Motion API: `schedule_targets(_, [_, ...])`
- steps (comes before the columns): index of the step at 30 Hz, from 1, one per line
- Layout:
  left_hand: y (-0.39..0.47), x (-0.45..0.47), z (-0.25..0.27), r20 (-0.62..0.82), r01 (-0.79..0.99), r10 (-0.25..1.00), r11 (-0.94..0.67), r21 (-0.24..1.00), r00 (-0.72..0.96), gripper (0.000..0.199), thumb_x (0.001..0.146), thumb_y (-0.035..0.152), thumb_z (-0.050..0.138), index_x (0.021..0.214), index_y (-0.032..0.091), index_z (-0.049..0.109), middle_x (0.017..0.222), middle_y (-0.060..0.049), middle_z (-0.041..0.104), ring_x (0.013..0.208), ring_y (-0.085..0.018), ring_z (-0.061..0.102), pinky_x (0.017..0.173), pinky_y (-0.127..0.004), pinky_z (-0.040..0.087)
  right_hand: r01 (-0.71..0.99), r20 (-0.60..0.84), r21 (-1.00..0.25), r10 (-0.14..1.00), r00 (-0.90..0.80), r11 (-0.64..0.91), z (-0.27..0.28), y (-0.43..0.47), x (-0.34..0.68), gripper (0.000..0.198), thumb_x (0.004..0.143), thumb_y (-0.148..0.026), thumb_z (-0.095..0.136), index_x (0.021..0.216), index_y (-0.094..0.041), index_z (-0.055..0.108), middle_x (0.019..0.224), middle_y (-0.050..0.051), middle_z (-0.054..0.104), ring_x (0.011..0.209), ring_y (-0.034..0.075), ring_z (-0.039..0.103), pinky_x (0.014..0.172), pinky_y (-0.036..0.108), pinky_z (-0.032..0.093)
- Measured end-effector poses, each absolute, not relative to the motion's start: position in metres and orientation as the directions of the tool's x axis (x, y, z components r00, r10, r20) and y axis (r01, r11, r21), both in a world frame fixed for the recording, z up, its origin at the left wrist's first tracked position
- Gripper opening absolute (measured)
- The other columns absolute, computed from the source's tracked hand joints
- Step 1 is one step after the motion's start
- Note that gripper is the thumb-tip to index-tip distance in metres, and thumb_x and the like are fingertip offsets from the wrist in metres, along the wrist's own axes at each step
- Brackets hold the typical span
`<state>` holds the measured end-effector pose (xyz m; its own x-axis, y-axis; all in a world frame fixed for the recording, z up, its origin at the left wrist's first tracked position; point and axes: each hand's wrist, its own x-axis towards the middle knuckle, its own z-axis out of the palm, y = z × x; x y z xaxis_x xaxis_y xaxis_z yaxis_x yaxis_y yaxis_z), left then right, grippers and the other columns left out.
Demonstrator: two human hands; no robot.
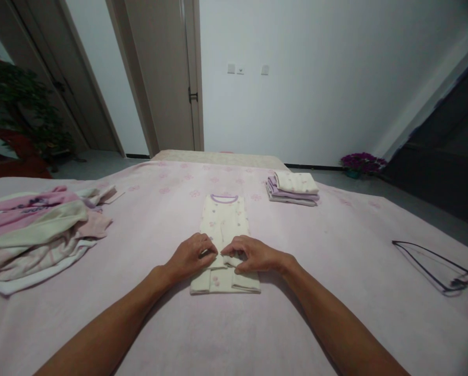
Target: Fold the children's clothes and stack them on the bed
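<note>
A cream long-sleeved shirt (pixel 226 219) with a lavender neckline and small printed motifs lies in front of me, its sides turned in to a narrow strip. The neck points away from me, and the sleeves lie across the lower part. My left hand (pixel 195 254) is closed, thumb and fingers pinching the fabric near the middle. Opposite it, my right hand (pixel 255 254) grips a sleeve end between thumb and curled fingers. The fingertips of both hands almost meet over the shirt. Some of the cloth under the fingers is hidden.
All of this is on a pink patterned bedcover (pixel 148 329). A heap of loose clothes (pixel 42 230) lies left. Beyond the shirt, to the right, sits a folded clothes stack (pixel 292 190). A black clothes hanger-like wire frame (pixel 433 266) rests at the right.
</note>
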<state>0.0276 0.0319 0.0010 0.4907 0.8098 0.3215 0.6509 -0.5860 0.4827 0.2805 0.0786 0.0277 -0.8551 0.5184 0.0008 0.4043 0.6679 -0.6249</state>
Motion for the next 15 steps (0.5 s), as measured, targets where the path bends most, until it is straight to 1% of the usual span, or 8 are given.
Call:
schedule_targets(4, [0.034,0.024,0.001,0.319,0.63,0.803,-0.594,0.5,0.504,0.008,0.084,0.019,0.065,0.088,0.021,0.071,0.084,-0.002,0.064,0.086,-0.018,0.056,0.078,-0.028,0.042,0.387,0.008,-0.633,0.506,-0.862,0.67,0.026,0.08,0.281,0.052,0.069,-0.016,0.078,0.12,-0.022,0.069,0.096,0.0,0.061,0.09,0.017,0.054,0.081,0.027,0.04])
schedule_targets(6, [0.036,0.022,0.0,0.315,0.609,0.803,-0.591,0.529,0.506,0.009,0.083,0.019,0.064,0.087,0.021,0.072,0.083,-0.001,0.064,0.084,-0.017,0.057,0.078,-0.028,0.042,0.376,0.009,-0.642,0.497,-0.868,0.668,0.025,0.08,0.282,0.052,0.069,-0.015,0.077,0.12,-0.023,0.07,0.096,0.0,0.061,0.09,0.017,0.054,0.082,0.027,0.04])
schedule_targets(8, [0.038,0.019,-0.002,0.301,0.584,0.821,-0.56,0.588,0.485,0.01,0.084,0.02,0.063,0.085,0.02,0.072,0.081,-0.001,0.066,0.081,-0.016,0.058,0.076,-0.027,0.043,0.381,0.008,-0.645,0.505,-0.863,0.662,0.026,0.08,0.281,0.052,0.069,-0.016,0.077,0.12,-0.023,0.07,0.095,0.0,0.061,0.09,0.017,0.055,0.081,0.027,0.04])
schedule_targets(11, [0.042,0.015,-0.007,0.28,0.551,0.877,-0.467,0.692,0.391,0.014,0.087,0.023,0.059,0.084,0.018,0.071,0.079,-0.001,0.068,0.074,-0.014,0.06,0.07,-0.025,0.044,0.396,0.005,-0.644,0.522,-0.853,0.655,0.025,0.078,0.28,0.051,0.07,-0.017,0.076,0.12,-0.023,0.071,0.095,0.001,0.062,0.089,0.017,0.056,0.08,0.026,0.041])
schedule_targets(13, [0.044,0.013,-0.01,0.271,0.539,0.9,-0.424,0.727,0.342,0.017,0.088,0.025,0.057,0.083,0.017,0.071,0.078,-0.001,0.07,0.071,-0.013,0.06,0.067,-0.024,0.044,0.394,0.013,-0.672,0.542,-0.84,0.627,0.023,0.076,0.278,0.045,0.074,-0.018,0.073,0.119,-0.023,0.072,0.095,0.001,0.064,0.088,0.016,0.057,0.079,0.026,0.041])
schedule_targets(15, [0.045,0.012,-0.011,0.253,0.539,0.903,-0.412,0.734,0.347,0.017,0.088,0.026,0.057,0.083,0.016,0.071,0.078,-0.001,0.07,0.071,-0.013,0.061,0.067,-0.024,0.044,0.392,0.02,-0.729,0.59,-0.807,0.561,0.02,0.075,0.277,0.036,0.08,-0.019,0.067,0.115,-0.023,0.074,0.096,0.002,0.066,0.087,0.015,0.059,0.079,0.026,0.042])
